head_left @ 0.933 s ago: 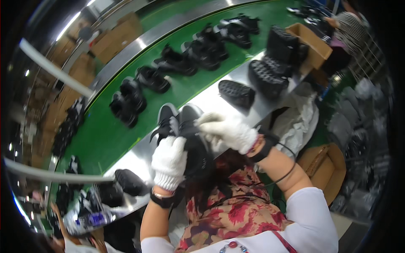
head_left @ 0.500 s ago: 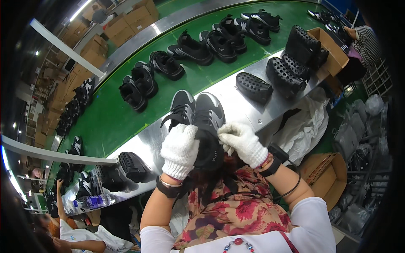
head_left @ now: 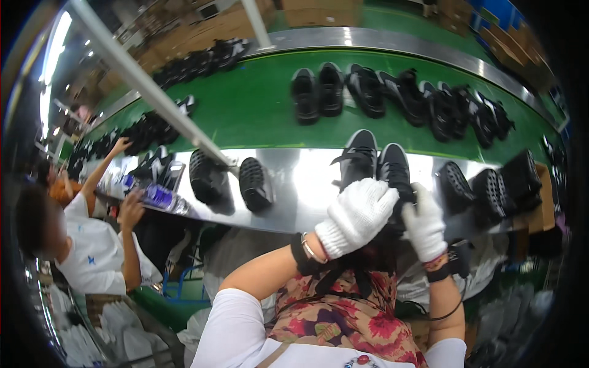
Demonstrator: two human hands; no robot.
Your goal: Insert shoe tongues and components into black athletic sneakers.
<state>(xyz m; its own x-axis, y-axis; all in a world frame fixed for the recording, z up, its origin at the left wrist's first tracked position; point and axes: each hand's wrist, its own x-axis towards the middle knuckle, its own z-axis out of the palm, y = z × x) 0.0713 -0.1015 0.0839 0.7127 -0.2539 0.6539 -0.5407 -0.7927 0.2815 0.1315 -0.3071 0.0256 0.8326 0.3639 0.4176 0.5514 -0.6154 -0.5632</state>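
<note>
A pair of black and grey lace-up sneakers stands on the metal ledge, toes pointing away from me. My left hand (head_left: 362,211), in a white knitted glove, reaches across the left sneaker (head_left: 358,158) with fingers bent and close together at the collar of the right sneaker (head_left: 394,168). From the other side, my right hand (head_left: 425,222), gloved the same way, closes on that right sneaker, thumb up by its laces. The gloves hide the heels and openings, and motion blurs the fingertips.
Several sneakers (head_left: 367,92) sit on the green conveyor belt (head_left: 245,116). Along the metal ledge (head_left: 300,178) stand black perforated shoe-shaped pieces (head_left: 254,184), a water bottle (head_left: 158,196) and a cardboard box (head_left: 541,205). A white post (head_left: 147,83) crosses at left, near a co-worker (head_left: 92,245).
The view has swung, so the ledge runs more level and the co-worker shows more. My left hand has moved from the pair's left side across to the right sneaker's collar.
</note>
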